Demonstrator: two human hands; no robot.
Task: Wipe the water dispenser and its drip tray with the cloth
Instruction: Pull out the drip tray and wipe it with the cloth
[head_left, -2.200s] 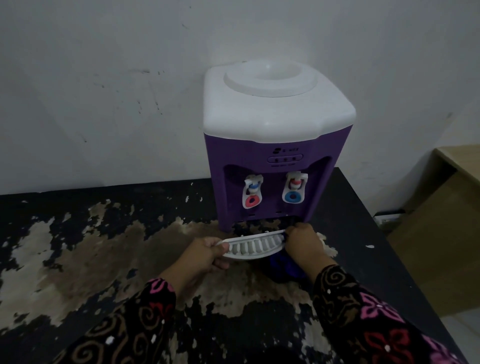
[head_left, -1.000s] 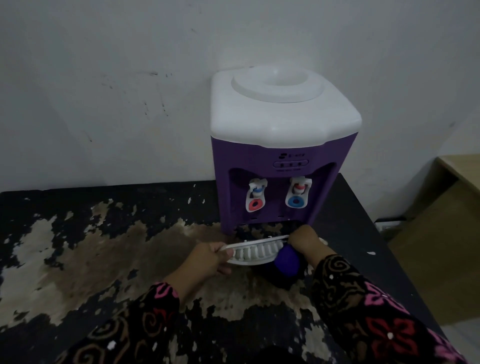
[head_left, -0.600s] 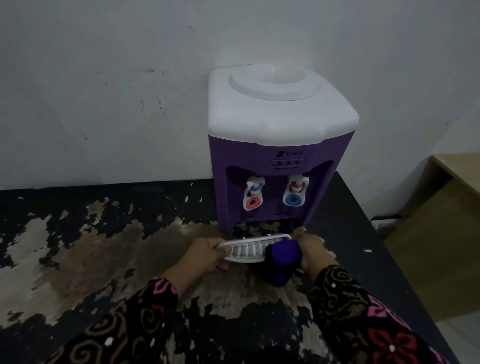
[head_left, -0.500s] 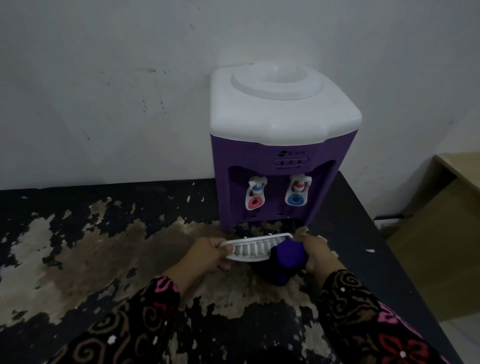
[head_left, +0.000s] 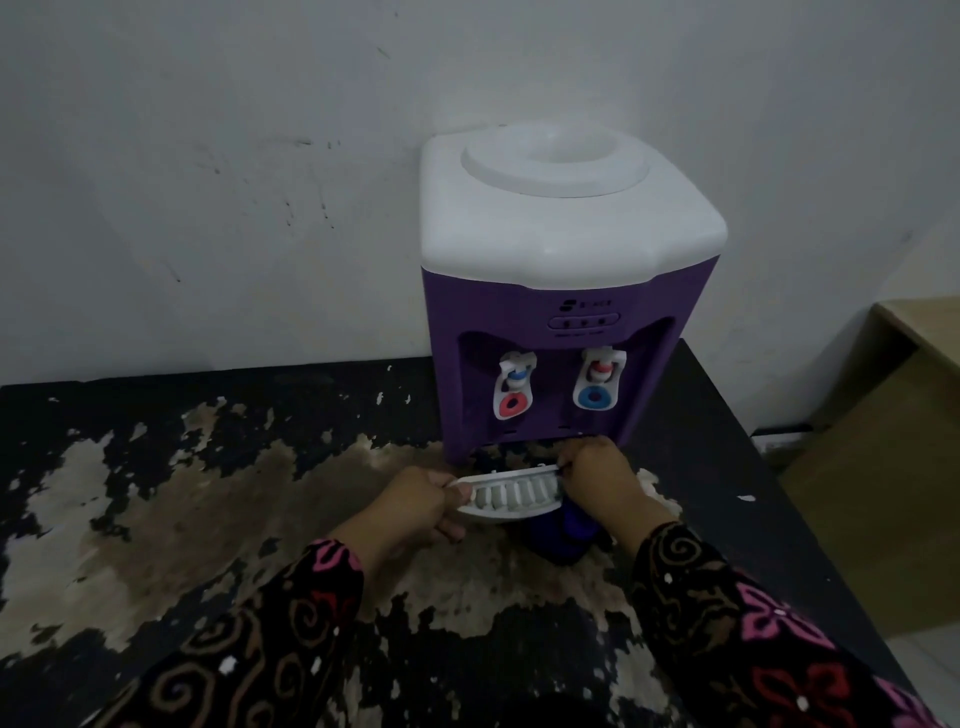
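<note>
A purple water dispenser (head_left: 561, 291) with a white top stands against the wall at the back of the table. The white slotted drip tray (head_left: 511, 496) is out of it, tilted up just in front of its base. My left hand (head_left: 415, 506) grips the tray's left end. My right hand (head_left: 597, 480) is at the tray's right end, fingers on its upper edge, with the dark blue cloth (head_left: 571, 535) bunched under the palm and below the tray. Red and blue taps show in the dispenser's recess.
The black table top (head_left: 218, 499) is badly peeled, with bare brown and white patches. The table's right edge runs close past the dispenser. A light wooden cabinet (head_left: 883, 493) stands to the right, below table height. A white wall is directly behind.
My right hand with the cloth has slid from the tray's front face back to its right end; the cloth now sits lower, under the tray. The left hand keeps its grip.
</note>
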